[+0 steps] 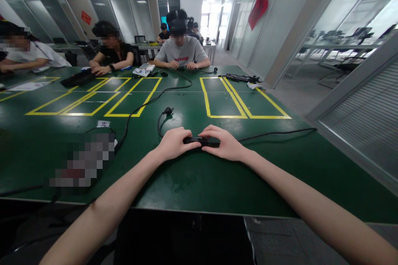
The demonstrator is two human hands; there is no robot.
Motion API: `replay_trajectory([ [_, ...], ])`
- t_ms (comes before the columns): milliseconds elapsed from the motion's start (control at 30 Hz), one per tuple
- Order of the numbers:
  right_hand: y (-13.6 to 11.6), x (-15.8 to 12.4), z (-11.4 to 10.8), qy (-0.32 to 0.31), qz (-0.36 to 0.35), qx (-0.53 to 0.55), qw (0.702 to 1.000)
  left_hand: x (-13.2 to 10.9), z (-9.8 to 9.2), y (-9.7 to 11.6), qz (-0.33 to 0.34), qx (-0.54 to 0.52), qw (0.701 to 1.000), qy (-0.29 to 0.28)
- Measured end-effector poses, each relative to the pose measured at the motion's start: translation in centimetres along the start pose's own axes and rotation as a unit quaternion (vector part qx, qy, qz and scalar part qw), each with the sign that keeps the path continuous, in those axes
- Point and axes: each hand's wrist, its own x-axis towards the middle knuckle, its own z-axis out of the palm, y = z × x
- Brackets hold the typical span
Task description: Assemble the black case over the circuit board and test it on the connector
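Note:
Near the middle of the green table (pixel 186 190), a small black device (pixel 202 141) is held between both hands. My left hand (pixel 175 143) grips its left end with thumb and fingers. Around the right end, my right hand (pixel 222 143) is closed, thumb on the near side and fingers over the top. A little red shows on top, by the right fingertips. A black cable (pixel 276 133) runs off to the right from behind my right hand. Beyond my left hand lies a black plug (pixel 168 111), its cord curving back toward that hand.
A blurred-out object (pixel 85 161) lies at the left beside a paper label (pixel 103 124) and a long black cable (pixel 127 126). Yellow tape rectangles (pixel 226 116) mark the table. Black folded gear (pixel 241 78) sits at the far right. Several people sit across the table and beyond.

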Motion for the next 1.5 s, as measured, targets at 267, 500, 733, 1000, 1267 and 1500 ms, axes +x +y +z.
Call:
replay_trajectory([
  [267,0.0,-0.2,-0.6,-0.029,-0.058,-0.098,0.993,-0.2,0.0,0.0,0.136,0.024,0.987,0.078],
  [500,-0.6,-0.1,-1.0,0.041,-0.138,-0.185,0.972,-0.5,-0.2,0.3,0.167,0.034,0.976,0.133],
  [733,-1.1,0.0,-1.6,0.045,-0.088,-0.209,0.973,-0.4,-0.3,0.1,0.184,0.067,0.963,0.184],
  [1000,-1.5,0.3,-1.1,0.004,0.053,-0.132,0.99,-0.6,-0.4,0.4,0.188,0.043,0.965,0.177],
  [1267,-1.2,0.5,-1.3,-0.072,0.22,0.176,0.957,-0.1,0.7,1.5,0.216,0.151,0.953,0.147],
  [1500,-0.4,0.3,-0.6,-0.095,0.251,0.119,0.956,-0.2,1.1,1.3,0.201,0.154,0.962,0.098],
])
